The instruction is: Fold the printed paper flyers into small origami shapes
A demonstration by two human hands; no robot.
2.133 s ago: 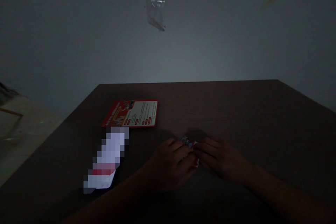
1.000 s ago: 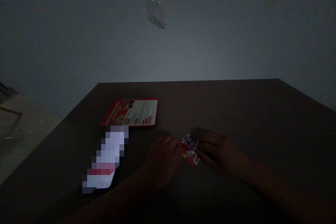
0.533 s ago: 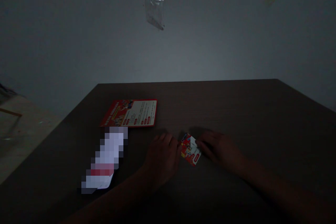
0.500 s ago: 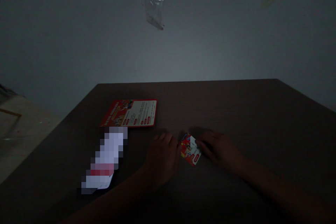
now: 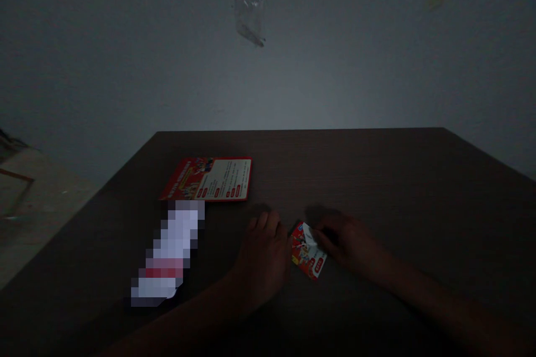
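A small red-and-white printed card point(image 5: 309, 251) sits low over the table, tilted, between my two hands. My right hand point(image 5: 343, 237) pinches its right upper edge between thumb and finger. On the other side, my left hand point(image 5: 266, 251) is closed, its curled fingers at the card's left edge and gripping it there. Dim light hides the exact finger contact and whether the card touches the tabletop.
A larger red-and-white printed sheet point(image 5: 228, 178) lies towards the back left of the dark table point(image 5: 355, 167). Nearer me is a bright, pixelated oblong object point(image 5: 171, 251), perhaps a phone. Behind stands a grey wall point(image 5: 314, 67) with clear tape point(image 5: 251, 5) on it.
The card has shifted slightly towards me and to the right, and its angle has changed a little. Both hands have moved slightly with it.
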